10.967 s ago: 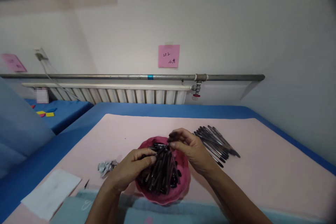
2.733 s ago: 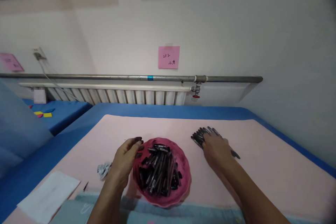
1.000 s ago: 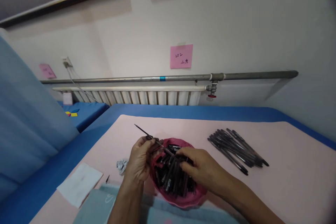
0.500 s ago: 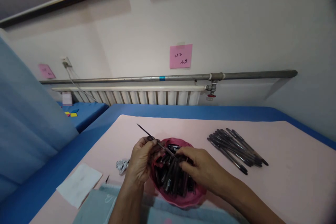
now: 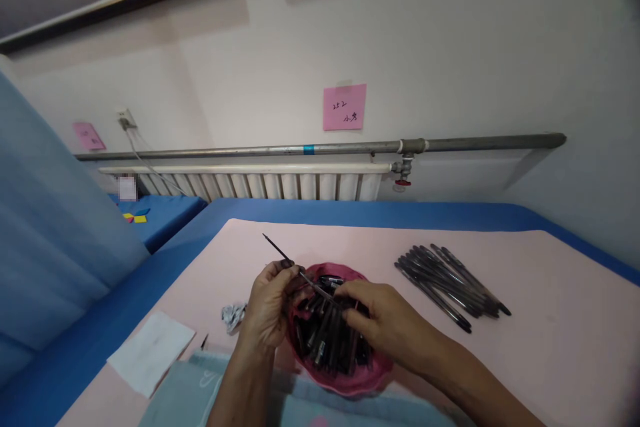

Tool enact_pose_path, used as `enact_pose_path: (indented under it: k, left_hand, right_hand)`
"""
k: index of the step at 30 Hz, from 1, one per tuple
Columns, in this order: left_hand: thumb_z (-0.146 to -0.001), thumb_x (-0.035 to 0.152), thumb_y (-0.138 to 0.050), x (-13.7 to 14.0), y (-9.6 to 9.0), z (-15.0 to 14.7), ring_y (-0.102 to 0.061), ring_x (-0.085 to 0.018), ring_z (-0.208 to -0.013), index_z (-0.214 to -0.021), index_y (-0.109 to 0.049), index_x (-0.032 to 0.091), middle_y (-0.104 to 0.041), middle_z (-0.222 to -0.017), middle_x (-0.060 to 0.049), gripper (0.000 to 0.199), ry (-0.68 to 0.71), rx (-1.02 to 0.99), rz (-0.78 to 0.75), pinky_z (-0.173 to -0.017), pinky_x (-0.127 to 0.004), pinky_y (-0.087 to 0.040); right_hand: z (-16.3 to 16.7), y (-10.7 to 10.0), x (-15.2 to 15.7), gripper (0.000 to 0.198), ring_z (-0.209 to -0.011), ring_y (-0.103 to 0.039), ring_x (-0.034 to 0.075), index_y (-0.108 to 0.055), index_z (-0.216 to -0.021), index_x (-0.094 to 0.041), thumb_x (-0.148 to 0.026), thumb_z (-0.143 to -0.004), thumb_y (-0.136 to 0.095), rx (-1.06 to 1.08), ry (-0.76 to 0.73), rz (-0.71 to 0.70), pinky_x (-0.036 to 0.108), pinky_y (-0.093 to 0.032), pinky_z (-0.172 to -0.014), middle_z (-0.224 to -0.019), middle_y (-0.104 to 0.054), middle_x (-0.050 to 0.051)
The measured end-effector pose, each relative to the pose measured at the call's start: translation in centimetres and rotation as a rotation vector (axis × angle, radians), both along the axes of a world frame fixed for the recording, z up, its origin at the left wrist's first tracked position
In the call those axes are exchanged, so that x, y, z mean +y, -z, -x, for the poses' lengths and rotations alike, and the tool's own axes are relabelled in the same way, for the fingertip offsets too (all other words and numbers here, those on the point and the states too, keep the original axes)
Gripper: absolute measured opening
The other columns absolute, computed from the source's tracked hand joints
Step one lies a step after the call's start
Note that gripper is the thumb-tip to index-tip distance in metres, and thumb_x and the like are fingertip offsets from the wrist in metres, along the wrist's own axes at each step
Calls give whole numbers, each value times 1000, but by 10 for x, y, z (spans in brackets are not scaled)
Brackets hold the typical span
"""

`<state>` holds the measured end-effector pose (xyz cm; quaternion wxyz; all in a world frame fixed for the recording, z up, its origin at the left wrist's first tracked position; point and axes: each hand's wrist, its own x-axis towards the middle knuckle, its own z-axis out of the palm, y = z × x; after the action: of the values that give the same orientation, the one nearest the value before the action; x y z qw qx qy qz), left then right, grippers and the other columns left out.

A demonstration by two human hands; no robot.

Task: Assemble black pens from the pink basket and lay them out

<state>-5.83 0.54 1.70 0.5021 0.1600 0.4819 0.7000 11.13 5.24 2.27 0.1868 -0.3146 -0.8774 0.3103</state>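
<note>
My left hand [image 5: 269, 300] pinches a thin pen refill [image 5: 275, 246] near its middle, between thumb and fingers. Its dark, narrow tip points up and to the left. At the lower end of the refill, my right hand [image 5: 383, 320] is closed with thumb and forefinger on it; those fingertips are partly hidden. Both hands are over a pink basket [image 5: 345, 383], crowded with dark pen parts [image 5: 327, 340]. Dark smudges mark the left fingertips.
Several capped black pens [image 5: 445, 280] lie in a row on the pink sheet [image 5: 550, 320] at right. Toward the left are a crumpled grey wad [image 5: 232, 317], a white paper [image 5: 151, 352] and a small dark tip [image 5: 205, 341]. A light blue cloth [image 5: 183, 393] covers the near edge.
The refill has shifted very slightly, its tip a little up and to the right. Both hands keep their places and their grip.
</note>
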Motion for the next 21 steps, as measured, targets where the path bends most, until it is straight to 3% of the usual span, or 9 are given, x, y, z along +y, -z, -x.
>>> enact_pose_path:
  k: [7, 16, 21]
  left_hand:
    - [-71, 8, -59, 0, 2, 0, -61, -9, -55, -74, -51, 12, -61, -68, -2, 9, -6, 14, -20, -55, -23, -54]
    - [-69, 10, -61, -1, -2, -1, -62, -11, -58, -73, -50, 13, -62, -66, -1, 12, -1, 24, -21, -52, -21, -52]
    - [-68, 11, -62, -2, -2, -1, -58, -8, -51, -73, -50, 13, -61, -65, 1, 13, 9, 45, -23, -51, -21, -52]
  right_hand:
    - [1, -2, -3, 25, -79, -58, 17, -63, -86, -18, -8, -71, -45, 10, 19, 25, 27, -42, -70, -85, -65, 2]
    - [4, 1, -4, 24, -64, -57, 13, -62, -81, -19, -8, -69, -45, 99, 39, 278, 22, -43, -58, -72, -64, -2]
    - [4, -1, -5, 23, -63, -57, 13, -63, -78, -18, -7, -68, -45, 71, 65, 262, 22, -42, -56, -70, -63, -2]
